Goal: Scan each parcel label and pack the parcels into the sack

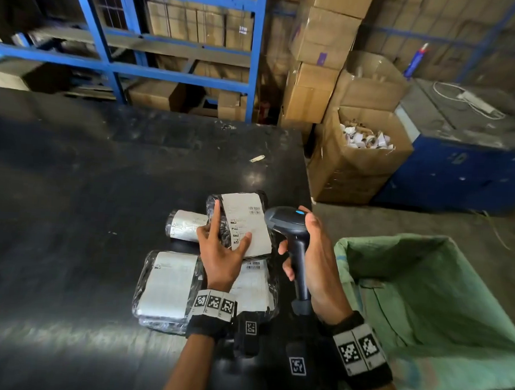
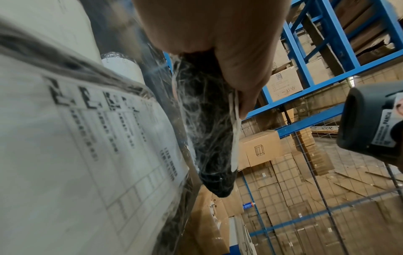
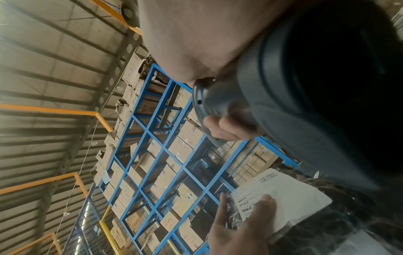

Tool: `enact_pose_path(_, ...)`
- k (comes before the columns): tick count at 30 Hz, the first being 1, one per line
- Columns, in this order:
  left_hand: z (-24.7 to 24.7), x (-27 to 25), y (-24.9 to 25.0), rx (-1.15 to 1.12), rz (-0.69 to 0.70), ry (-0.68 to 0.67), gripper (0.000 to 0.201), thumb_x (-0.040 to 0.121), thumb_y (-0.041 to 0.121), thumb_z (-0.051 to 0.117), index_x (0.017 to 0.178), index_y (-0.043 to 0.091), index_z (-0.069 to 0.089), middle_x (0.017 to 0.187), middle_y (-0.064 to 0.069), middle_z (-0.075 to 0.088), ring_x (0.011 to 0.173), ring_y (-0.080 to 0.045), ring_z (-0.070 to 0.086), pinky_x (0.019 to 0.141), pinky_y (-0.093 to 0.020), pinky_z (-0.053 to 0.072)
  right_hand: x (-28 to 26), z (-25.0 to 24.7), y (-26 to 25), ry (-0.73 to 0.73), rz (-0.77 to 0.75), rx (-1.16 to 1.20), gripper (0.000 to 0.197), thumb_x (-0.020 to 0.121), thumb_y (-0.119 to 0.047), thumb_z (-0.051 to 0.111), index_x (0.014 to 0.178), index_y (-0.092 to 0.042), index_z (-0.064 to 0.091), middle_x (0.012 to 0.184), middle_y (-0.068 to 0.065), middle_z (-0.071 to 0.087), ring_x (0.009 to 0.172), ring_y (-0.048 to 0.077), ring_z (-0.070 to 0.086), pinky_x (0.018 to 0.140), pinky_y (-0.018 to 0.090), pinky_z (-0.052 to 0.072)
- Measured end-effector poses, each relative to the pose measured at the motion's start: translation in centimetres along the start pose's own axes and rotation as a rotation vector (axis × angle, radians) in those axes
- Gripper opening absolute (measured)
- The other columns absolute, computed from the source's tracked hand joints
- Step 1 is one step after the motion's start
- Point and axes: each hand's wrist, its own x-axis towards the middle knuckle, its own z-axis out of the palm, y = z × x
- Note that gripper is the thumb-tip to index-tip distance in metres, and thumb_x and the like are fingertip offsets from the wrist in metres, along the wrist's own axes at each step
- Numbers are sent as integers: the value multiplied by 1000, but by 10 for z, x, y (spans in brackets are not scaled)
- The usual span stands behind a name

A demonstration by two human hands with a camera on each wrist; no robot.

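Note:
My left hand [image 1: 222,243] holds a black plastic-wrapped parcel [image 1: 240,220] with a white label, thumb pressed on the label and forefinger along its left side. The parcel [image 2: 209,131] is lifted above the black table [image 1: 72,185]. My right hand [image 1: 309,257] grips a dark handheld scanner [image 1: 290,226] just right of the parcel, its head beside the label's barcodes. The scanner [image 3: 283,103] fills the right wrist view, with the label [image 3: 281,195] below it. Three more wrapped parcels lie on the table: a small roll [image 1: 186,225], a large one [image 1: 165,285] and one [image 1: 254,284] under my left wrist. A green sack [image 1: 430,293] stands open at the right.
Blue shelving [image 1: 180,41] with cartons stands behind the table. Stacked cardboard boxes [image 1: 320,55] and an open carton of paper scraps [image 1: 359,155] stand beyond the table's right corner. A blue cabinet [image 1: 460,163] with a white power strip sits at the far right.

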Motion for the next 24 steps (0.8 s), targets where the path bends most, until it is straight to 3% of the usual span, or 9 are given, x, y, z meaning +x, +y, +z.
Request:
enact_pose_path(3, -3, 0, -2, -4, 4, -2, 100, 75, 31, 87, 155, 44, 29, 114, -9, 45, 108, -28, 59, 102, -24, 40, -1, 1, -1, 12, -12, -13, 42, 84, -60, 39, 120, -43, 52, 67, 6, 64, 50, 27, 48, 35, 23, 37)
enact_pose_path(7, -9, 0, -2, -14, -8, -14, 100, 75, 29, 87, 155, 45, 27, 115, -9, 45, 111, -28, 58, 103, -26, 41, 3, 1, 2, 14, 11, -28, 66, 75, -69, 43, 132, -37, 46, 72, 9, 67, 49, 25, 52, 36, 22, 39)
enact_pose_path(11, -16, 1, -2, -10, -20, -20, 100, 76, 25, 87, 155, 43, 30, 117, -10, 44, 114, -29, 56, 105, -26, 40, 8, -9, 25, 139, 8, -190, 47, 96, -58, 36, 136, -36, 42, 85, 9, 71, 42, 15, 57, 38, 24, 41)
enact_pose_path(14, -25, 3, -4, 14, -31, -15, 100, 75, 21, 88, 156, 38, 32, 119, -13, 45, 113, -25, 55, 104, -23, 39, 9, -31, 64, 295, 56, -268, 43, 100, -49, 37, 141, -36, 39, 99, 9, 70, 46, 10, 59, 36, 24, 40)
enact_pose_path(17, -32, 2, -6, 26, -19, -3, 100, 75, 20, 88, 156, 35, 33, 120, -11, 44, 112, -19, 50, 106, -25, 38, 5, -60, 117, 424, 166, -314, 44, 99, -50, 40, 140, -33, 41, 84, 7, 72, 42, 20, 53, 35, 24, 38)
enact_pose_path(21, -36, -2, -11, 26, -27, -1, 97, 75, 20, 88, 155, 33, 35, 120, -5, 41, 115, -18, 51, 106, -24, 38, -10, -88, 188, 460, 335, -322, 48, 100, -45, 41, 144, -26, 37, 89, 18, 71, 31, 9, 49, 32, 20, 37)
enact_pose_path(24, -36, -7, -12, 24, -58, -11, 97, 75, 21, 88, 155, 35, 35, 122, -6, 42, 117, -18, 52, 105, -16, 37, -26, -91, 219, 411, 426, -265, 45, 103, -38, 40, 144, -24, 30, 82, 15, 66, 34, 15, 51, 31, 20, 40)
